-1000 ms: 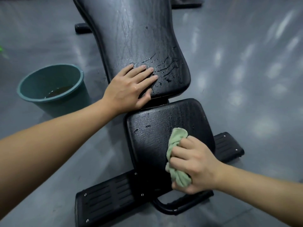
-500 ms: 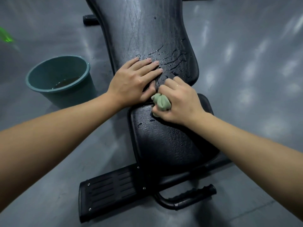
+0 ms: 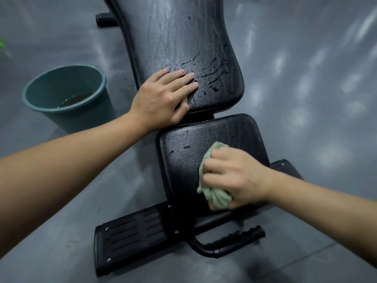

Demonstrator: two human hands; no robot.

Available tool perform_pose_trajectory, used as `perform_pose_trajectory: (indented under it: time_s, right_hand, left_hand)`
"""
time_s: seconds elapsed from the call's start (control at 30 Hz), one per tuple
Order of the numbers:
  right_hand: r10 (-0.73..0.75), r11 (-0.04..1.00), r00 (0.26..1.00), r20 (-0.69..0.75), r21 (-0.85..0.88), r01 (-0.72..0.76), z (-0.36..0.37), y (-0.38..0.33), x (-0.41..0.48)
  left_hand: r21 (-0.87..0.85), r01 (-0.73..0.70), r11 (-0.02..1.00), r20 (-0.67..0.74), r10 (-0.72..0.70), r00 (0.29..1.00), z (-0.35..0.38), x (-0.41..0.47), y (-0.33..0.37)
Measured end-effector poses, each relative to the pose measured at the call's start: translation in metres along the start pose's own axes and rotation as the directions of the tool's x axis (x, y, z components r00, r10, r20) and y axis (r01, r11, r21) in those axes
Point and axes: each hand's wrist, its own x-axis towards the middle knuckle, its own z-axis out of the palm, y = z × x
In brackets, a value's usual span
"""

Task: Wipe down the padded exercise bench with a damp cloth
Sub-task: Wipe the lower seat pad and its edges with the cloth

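Firmly curled, the right grip (image 3: pixel 234 176) is clamped on a bunched pale-green cloth (image 3: pixel 216 196). Its fingers wrap over the cloth and press it onto the right half of the seat pad (image 3: pixel 183 160), the near cushion of the padded exercise bench (image 3: pixel 234 131). Folds of the cloth poke out at the far and near sides of the hand. A few drops of water sit on the seat pad left of the cloth. The left grip (image 3: pixel 161 99) holds nothing: its fingers are straight and spread, lying flat on the near left corner of the back pad (image 3: pixel 179 37), with the thumb along that pad's near edge. Wet streaks (image 3: pixel 212 76) glisten on the back pad just right of the fingertips. Below the seat, a black slotted foot plate (image 3: pixel 130 237) runs left to right, and a curved black handle (image 3: pixel 234 240) with a ribbed sleeve juts out nearer still. Left of the bench, apart from it, a teal bucket (image 3: pixel 81 119) stands on the grey floor (image 3: pixel 306 78) with dark water low inside.
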Motion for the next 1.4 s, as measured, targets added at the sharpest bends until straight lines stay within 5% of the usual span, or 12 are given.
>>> perform_pose_trajectory:
  time_s: [0.3, 0.47, 0.67, 0.83, 1.07, 1.23, 1.4]
  right_hand:
    - [0.400, 0.908, 0.872, -0.282, -0.004, -0.418, 0.003, 0.057, 0.052]
    - [0.309, 0.929, 0.887, -0.342, -0.089, -0.358, 0.005, 0.016, 0.025]
    - [0.176, 0.982, 0.971, -0.160, -0.042, -0.185, 0.017, -0.044, -0.023]
    - [-0.040, 0.999, 0.996, -0.078, -0.024, 0.038, 0.008, -0.014, 0.002]
    - [0.340, 0.917, 0.887, -0.314, -0.100, -0.386, 0.009, 0.056, 0.066]
    - [0.347, 0.905, 0.866, -0.359, -0.113, -0.410, 0.012, 0.022, 0.047]
    - [0.270, 0.957, 0.943, -0.194, -0.052, -0.285, 0.015, -0.032, -0.006]
  left_hand:
    - [-0.005, 0.000, 1.000, -0.039, -0.001, 0.999, 0.000, 0.001, 0.002]
    - [-0.007, 0.001, 1.000, -0.048, -0.002, 0.999, 0.001, 0.002, 0.001]
    - [-0.009, 0.011, 1.000, -0.042, -0.011, 0.999, 0.001, 0.001, 0.003]
    - [-0.007, 0.016, 1.000, -0.038, -0.016, 0.999, 0.001, 0.000, 0.002]
    - [0.019, 0.002, 1.000, -0.062, -0.001, 0.998, 0.004, 0.000, 0.000]
    - [0.010, 0.006, 1.000, -0.053, -0.005, 0.999, 0.001, 0.001, 0.004]
    - [0.011, 0.007, 1.000, -0.038, -0.007, 0.999, -0.001, 0.001, 0.003]
